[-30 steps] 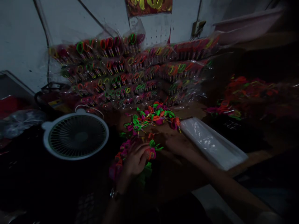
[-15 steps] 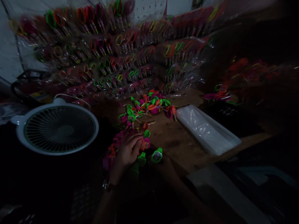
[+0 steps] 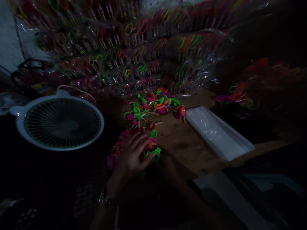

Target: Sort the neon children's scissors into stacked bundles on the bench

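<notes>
My left hand (image 3: pixel 134 153) lies over a row of bright toy watches, fingers stretched and apart, with a bracelet at the wrist. Its thumb reaches to a green toy watch (image 3: pixel 155 153); whether it presses on it I cannot tell. Pink and orange toy watches (image 3: pixel 117 147) show around the fingers. Close on the right is my right hand (image 3: pixel 168 167), low and in deep shadow, its fingers too dark to make out. Beyond both hands, a loose heap of green, orange and pink toy watches (image 3: pixel 158 103) lies on the wooden table (image 3: pixel 177 140).
A round fan (image 3: pixel 64 124) stands at the left. Flat clear plastic bags (image 3: pixel 218 132) lie stacked on the right. Bagged toy watches (image 3: pixel 115 57) form a wall at the back. Another colourful pile (image 3: pixel 266 76) sits at the far right, in shadow.
The green watch that was beside my right hand is now by my left thumb, among the others. My left hand has spread its fingers. The view has shifted slightly.
</notes>
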The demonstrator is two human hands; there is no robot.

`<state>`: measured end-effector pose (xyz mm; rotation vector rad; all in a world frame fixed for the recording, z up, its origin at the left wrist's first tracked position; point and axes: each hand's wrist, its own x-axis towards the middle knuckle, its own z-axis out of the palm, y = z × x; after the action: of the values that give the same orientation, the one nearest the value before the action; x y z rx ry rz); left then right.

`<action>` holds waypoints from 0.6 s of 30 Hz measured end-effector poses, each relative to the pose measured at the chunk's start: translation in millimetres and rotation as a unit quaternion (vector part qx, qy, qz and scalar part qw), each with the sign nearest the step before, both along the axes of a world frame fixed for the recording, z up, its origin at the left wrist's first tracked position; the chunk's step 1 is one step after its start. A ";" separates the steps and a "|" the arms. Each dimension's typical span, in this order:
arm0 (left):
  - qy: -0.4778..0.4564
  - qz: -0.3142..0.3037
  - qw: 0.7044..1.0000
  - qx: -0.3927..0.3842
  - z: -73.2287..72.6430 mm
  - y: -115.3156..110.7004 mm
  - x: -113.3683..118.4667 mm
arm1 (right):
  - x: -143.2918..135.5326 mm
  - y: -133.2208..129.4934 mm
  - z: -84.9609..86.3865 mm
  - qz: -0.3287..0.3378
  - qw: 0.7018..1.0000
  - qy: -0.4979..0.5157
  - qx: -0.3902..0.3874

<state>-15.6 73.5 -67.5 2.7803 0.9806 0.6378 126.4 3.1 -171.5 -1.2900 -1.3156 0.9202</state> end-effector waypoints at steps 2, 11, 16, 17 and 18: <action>0.045 0.005 0.999 -0.015 -2.6 -8.5 -2.2 | -0.9 2.3 0.4 0.019 0.999 -0.028 -0.006; 0.059 0.025 0.997 -0.041 -7.8 -17.0 -0.3 | -5.9 13.2 -1.3 0.074 0.990 -0.116 -0.025; 0.054 0.016 0.998 -0.039 -5.4 -18.7 -2.9 | 29.2 19.7 3.1 0.167 0.984 0.015 -0.054; 0.055 0.016 0.998 -0.037 -6.1 -18.3 -2.5 | 40.5 27.0 8.1 0.158 0.986 0.003 -0.061; 0.056 0.018 0.998 -0.036 -7.3 -17.5 -1.2 | 51.4 36.9 14.0 0.123 0.990 -0.037 -0.064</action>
<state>-16.8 56.0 -74.8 2.7671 1.0544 0.4466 177.8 40.0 -157.5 -1.2889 -1.5193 1.1534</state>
